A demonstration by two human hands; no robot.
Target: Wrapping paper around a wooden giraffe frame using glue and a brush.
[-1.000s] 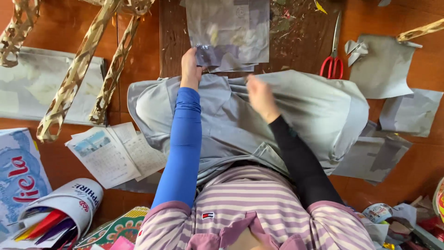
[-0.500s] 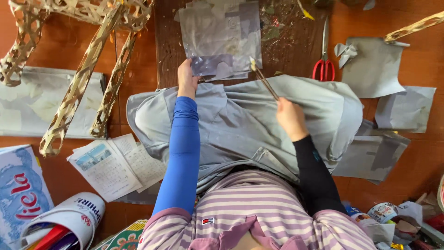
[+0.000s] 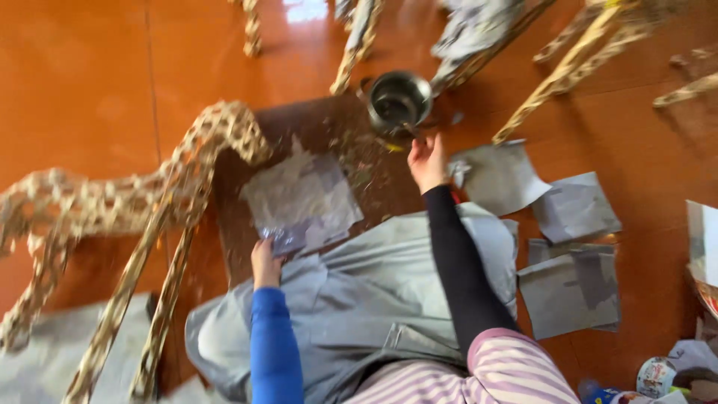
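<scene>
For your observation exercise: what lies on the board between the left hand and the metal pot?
In the head view, a crumpled grey paper sheet, held at its corner by the left hand; beyond it, scattered debris before the metal pot.

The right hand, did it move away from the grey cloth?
Yes. The right hand has reached forward off the grey cloth, up the dark board to the metal pot.

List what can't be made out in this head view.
- Right hand near the metal pot: motion blur hides whether it holds anything.
- Pot's contents: dark, blurred.
- Left hand on the grey paper sheet: fingers hidden under the sheet's edge.
- Paper-wrapped frame: cut off by the left and bottom edges.
</scene>
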